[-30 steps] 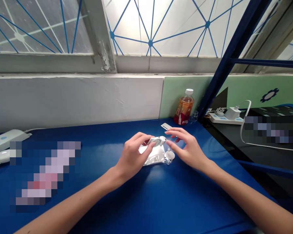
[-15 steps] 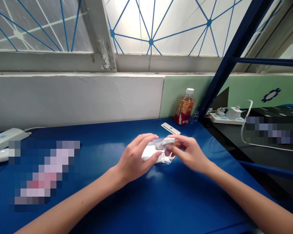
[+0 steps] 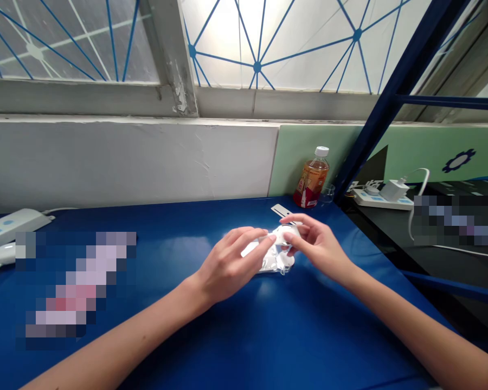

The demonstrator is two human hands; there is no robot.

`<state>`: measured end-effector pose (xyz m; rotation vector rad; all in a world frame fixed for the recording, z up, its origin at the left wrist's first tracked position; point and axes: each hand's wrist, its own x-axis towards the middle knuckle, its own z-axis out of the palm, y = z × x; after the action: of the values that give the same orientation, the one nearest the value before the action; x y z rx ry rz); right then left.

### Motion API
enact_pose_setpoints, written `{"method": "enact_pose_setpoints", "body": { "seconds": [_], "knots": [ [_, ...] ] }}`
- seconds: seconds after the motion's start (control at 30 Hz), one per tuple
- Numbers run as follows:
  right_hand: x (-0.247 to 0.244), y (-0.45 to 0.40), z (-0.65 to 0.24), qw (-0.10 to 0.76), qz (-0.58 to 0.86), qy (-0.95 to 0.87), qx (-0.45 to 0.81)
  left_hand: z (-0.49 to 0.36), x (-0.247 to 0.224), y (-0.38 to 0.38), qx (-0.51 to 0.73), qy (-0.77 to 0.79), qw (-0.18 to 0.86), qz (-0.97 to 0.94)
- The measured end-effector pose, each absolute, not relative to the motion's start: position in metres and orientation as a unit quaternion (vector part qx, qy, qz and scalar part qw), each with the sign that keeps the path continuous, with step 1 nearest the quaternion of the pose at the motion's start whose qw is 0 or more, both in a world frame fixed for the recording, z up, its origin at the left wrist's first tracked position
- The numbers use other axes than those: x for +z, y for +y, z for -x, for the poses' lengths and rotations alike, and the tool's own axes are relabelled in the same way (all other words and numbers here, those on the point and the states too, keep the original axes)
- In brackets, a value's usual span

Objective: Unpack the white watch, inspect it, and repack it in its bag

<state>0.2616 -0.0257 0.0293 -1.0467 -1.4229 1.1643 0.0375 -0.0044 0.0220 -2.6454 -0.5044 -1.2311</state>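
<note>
Both hands meet over the middle of the blue table. A small white piece (image 3: 285, 235), its kind unclear, is pinched in my right hand (image 3: 315, 241) between thumb and fingers. My left hand (image 3: 233, 262) comes from the left, its thumb and fingertips closing at the near side of the same white piece. Directly below lies a flat white item in crinkled clear plastic wrapping (image 3: 275, 263), partly covered by the left fingers. Behind the hands, a narrow white card (image 3: 282, 210) with a dark slot lies on the table.
A bottle of reddish-brown drink (image 3: 311, 177) with a white cap stands at the back by the wall. White power strips lie at the left (image 3: 18, 225) and at the right (image 3: 382, 199). A dark blue metal frame (image 3: 384, 103) rises at the right. A blurred-out patch (image 3: 81, 281) covers something left.
My left thumb has moved up and right onto the white piece. The right hand has turned the piece so that a broader face shows. The view has shifted slightly.
</note>
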Motion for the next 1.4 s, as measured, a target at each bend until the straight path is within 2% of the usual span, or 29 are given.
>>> {"method": "enact_pose_setpoints", "body": {
  "seconds": [0.1, 0.2, 0.3, 0.43, 0.6, 0.67, 0.93, 1.13, 1.4],
  "knots": [
    [0.034, -0.019, -0.277, 0.471, 0.487, -0.642, 0.359, -0.036, 0.024, -0.004, -0.331, -0.252, 0.016, 0.909],
    [0.037, -0.014, -0.288, 0.406, 0.511, -0.678, 0.337, -0.034, 0.023, -0.002, -0.215, -0.281, -0.057, 0.933],
    [0.037, -0.012, -0.293, 0.359, 0.533, -0.71, 0.287, -0.032, 0.02, -0.001, -0.158, -0.286, -0.093, 0.94],
    [0.032, -0.009, -0.295, 0.318, 0.574, -0.728, 0.199, -0.031, 0.014, 0.0, -0.177, -0.299, -0.109, 0.932],
    [0.022, -0.009, -0.288, 0.318, 0.559, -0.708, 0.293, -0.032, 0.009, 0.001, -0.239, -0.297, -0.097, 0.92],
    [0.018, -0.012, -0.283, 0.319, 0.548, -0.715, 0.293, -0.031, 0.009, 0.003, -0.247, -0.295, -0.092, 0.918],
    [0.021, -0.012, -0.29, 0.248, 0.455, -0.853, 0.066, -0.025, 0.007, 0.009, -0.207, -0.294, -0.102, 0.927],
    [0.022, -0.013, -0.295, 0.188, 0.344, -0.92, 0.009, -0.024, 0.007, 0.009, -0.204, -0.295, -0.099, 0.928],
    [0.016, -0.011, -0.285, 0.212, 0.326, -0.921, -0.017, -0.024, 0.004, 0.005, -0.17, -0.29, -0.098, 0.937]
  ]
}}
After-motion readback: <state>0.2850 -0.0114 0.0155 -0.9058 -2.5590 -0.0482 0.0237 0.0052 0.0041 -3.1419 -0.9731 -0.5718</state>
